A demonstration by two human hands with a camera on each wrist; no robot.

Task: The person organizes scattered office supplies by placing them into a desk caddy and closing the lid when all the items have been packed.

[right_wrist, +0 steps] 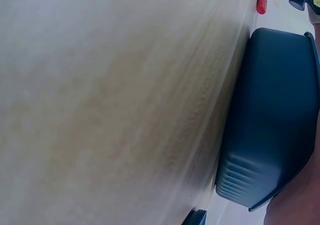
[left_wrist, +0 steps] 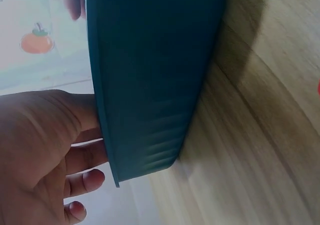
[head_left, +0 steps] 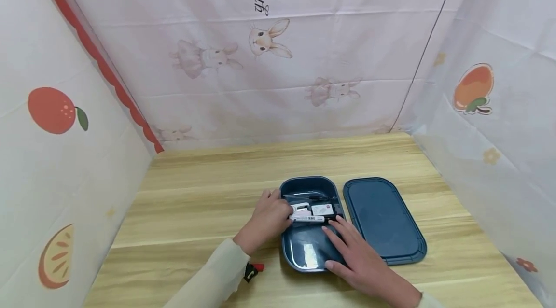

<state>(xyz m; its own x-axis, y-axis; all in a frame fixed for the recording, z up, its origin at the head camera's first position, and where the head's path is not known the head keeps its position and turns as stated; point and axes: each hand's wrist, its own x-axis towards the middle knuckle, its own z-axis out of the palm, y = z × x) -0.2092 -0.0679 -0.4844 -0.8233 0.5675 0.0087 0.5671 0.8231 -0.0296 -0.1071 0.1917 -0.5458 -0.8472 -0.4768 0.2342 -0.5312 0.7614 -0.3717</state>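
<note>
Pale printed cloths [head_left: 208,110] are hanging around a wood-grained table [head_left: 195,192], where a dark blue box [head_left: 299,240] is sitting uncovered to the right of the middle. Across the box's middle, a white marker [head_left: 307,218] with a black end is lying sideways. Just behind it, a white piece with an opening in it [head_left: 300,209] and a small white packet [head_left: 323,209] with a red mark are resting side by side. Farther back in the box, a thin dark pen [head_left: 310,197] is stretching from side to side.

At the left rim, the left hand [head_left: 269,214] is reaching over the edge, its fingertips bending in beside the marker's white end; whether they are pinching anything, I cannot tell. From the right, the right hand [head_left: 356,259] is spreading its loose, released fingers over the opposite rim, fingertips lying close to the marker's black end; actual contact is not clear.

Just beside the box on the right, a matching blue lid [head_left: 382,216] is lying flat. Near the left wrist, a red-ended marker [head_left: 258,267] is resting on the table, mostly hidden. Rabbits are decorating the back cloth, while fruit and flowers are dotting the side ones.
</note>
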